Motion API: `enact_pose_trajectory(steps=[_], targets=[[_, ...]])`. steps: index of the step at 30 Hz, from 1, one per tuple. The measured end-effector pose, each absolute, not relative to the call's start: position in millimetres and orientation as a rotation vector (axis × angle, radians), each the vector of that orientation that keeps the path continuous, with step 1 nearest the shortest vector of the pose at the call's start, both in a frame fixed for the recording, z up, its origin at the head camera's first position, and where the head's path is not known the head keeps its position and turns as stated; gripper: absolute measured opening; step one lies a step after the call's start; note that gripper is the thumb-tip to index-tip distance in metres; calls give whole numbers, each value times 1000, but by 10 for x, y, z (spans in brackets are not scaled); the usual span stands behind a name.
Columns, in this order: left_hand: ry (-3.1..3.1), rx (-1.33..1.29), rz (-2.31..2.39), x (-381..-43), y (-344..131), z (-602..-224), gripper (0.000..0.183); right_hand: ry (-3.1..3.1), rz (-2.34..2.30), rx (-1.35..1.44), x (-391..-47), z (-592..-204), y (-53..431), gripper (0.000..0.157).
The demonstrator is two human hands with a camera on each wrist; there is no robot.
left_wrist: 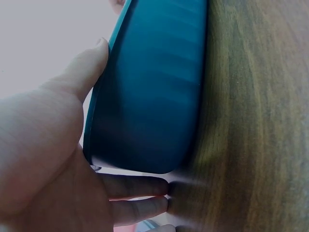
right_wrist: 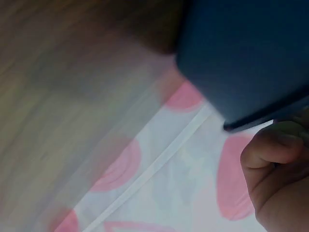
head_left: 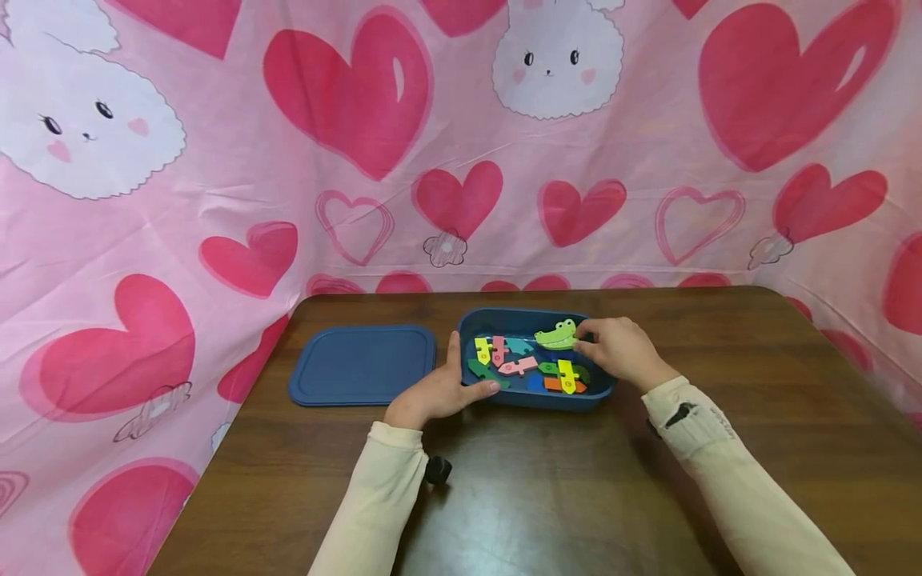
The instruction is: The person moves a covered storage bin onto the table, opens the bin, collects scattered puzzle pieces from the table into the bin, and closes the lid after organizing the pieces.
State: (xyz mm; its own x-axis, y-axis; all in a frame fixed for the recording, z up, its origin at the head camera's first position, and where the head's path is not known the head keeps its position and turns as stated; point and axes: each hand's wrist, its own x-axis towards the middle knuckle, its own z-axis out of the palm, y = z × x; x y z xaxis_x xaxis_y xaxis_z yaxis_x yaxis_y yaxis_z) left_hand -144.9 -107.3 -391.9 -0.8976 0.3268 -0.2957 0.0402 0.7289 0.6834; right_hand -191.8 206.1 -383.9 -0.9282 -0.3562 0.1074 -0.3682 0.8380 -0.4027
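Observation:
Standing on the table is a deep blue box [head_left: 555, 402] that holds several colourful puzzle pieces. My left hand [head_left: 439, 390] rests against its left front corner. In the left wrist view, the thumb [left_wrist: 94, 63] lies along the rim, and straight fingers [left_wrist: 137, 186] reach past the box's end. A light green crocodile-head piece [head_left: 556, 336] is at the right back part of the box. My right hand [head_left: 623, 350] pinches this crocodile piece at its right end. In the right wrist view the curled fingers [right_wrist: 273, 150] are by the box rim, where the piece is mostly hidden.
A flat blue lid [head_left: 367, 364] lies on the wooden table [head_left: 519, 496] to the left of the box. Inside the box, yellow pieces [head_left: 568, 376], a pink piece [head_left: 519, 366] and green ones lie loose. A pink heart-patterned cloth [head_left: 504, 144] hangs behind the table.

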Motion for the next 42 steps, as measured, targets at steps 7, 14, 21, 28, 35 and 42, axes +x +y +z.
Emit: enact_pose_trajectory(steps=[7,14,21,28,35,42], targets=[[2539,274,980,-1451,-1067,-3906,117,-2982,720,696,-1908,-3785,1799,21],[2540,269,968,-1449,-1068,-3895,115,-2950,773,696,-1890,-3865,1583,20],[2532,273,987,-1442,-1080,-3908,115,-3006,594,693,-1855,-3953,1408,27],[2525,299,999,-1433,-1112,-3886,115,-2998,636,637,-1767,-3844,1345,27],[2592,357,1037,-1504,-1310,-3863,96,-2813,854,751,-1499,-3657,1108,18],[2793,311,1128,-1510,-1755,-3677,38,-2746,1130,991,-1192,-3597,554,12]])
